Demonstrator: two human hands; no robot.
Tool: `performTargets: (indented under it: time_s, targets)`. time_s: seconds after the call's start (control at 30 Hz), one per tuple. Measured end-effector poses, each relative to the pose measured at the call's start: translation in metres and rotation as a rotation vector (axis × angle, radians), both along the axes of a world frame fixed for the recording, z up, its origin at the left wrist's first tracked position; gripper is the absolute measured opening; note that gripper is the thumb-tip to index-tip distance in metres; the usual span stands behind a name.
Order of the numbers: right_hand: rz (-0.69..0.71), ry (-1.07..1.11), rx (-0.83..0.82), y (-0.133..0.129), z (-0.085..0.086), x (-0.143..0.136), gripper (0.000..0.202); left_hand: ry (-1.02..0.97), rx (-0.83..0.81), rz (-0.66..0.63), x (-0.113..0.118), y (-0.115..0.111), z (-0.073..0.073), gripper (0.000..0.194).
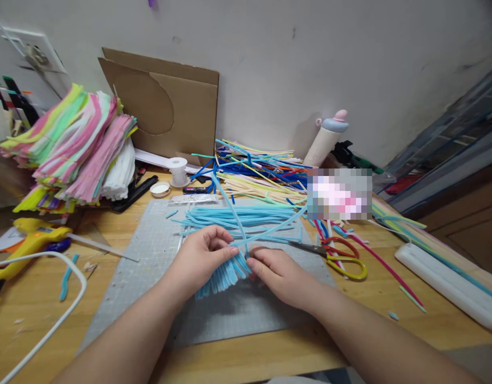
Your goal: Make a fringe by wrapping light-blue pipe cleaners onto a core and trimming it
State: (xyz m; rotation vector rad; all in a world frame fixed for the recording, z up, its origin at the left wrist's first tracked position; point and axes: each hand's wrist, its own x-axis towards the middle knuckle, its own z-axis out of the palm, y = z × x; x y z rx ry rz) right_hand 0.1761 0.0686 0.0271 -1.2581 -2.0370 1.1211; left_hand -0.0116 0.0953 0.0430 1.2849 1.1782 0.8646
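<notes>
Between my hands is a fan-like piece made of light blue pipe cleaners (224, 274), its many short ends pointing down toward me. My left hand (206, 256) is closed on its upper left part, thumb and fingers pinching it. With thumb and forefinger, my right hand (274, 269) pinches a long light blue pipe cleaner at the piece's right side. Two long strands rise from the piece, one up and left, the other up and right. Behind my hands, loose light blue pipe cleaners (241, 215) lie in a row on the grey cutting mat (150, 250).
Scissors (346, 266) with yellow and orange handles lie right of my right hand. A yellow glue gun (33, 240) and its white cable are at left. Bundled pipe cleaners (73, 149), cardboard (182, 106), a bottle (324, 141) and a white power strip (446, 285) surround the mat.
</notes>
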Motion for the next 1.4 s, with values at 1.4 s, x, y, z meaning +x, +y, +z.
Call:
performTargets:
  time_s: [1.4]
  targets:
    - [-0.135,0.815,-0.928,0.004,-0.022,-0.018,0.020,0.441,0.590,0.039,0.012,0.001,-0.026,0.013]
